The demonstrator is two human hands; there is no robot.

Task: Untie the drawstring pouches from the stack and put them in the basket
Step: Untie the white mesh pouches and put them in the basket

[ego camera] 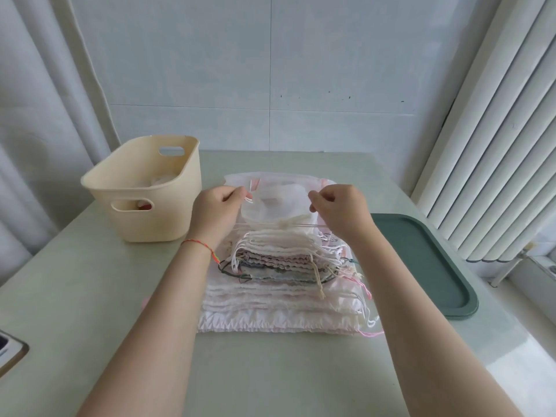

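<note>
Pale green table (90, 296), both hands pinching sheer white pouch (278, 203) atop cream-pink stack (279, 305)

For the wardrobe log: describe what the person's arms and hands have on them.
Both forearms are bare, with no sleeves in view. The left wrist carries a thin red braided string bracelet with a small multicoloured knot. The right hand and left hand show no rings or gloves.

The basket (144, 188) is a creamy beige, with something red peeking through its handle slot. The stack of pouches (282, 275) is mostly white and pale pink, plus a few muted blue-grey patterned ones in the middle (dark green cords on those). Top pouch (279, 203) is sheer white. The tray (427, 263) is dark green, the table (90, 296) pale sage, and there's a red braided bracelet (200, 246).
</note>
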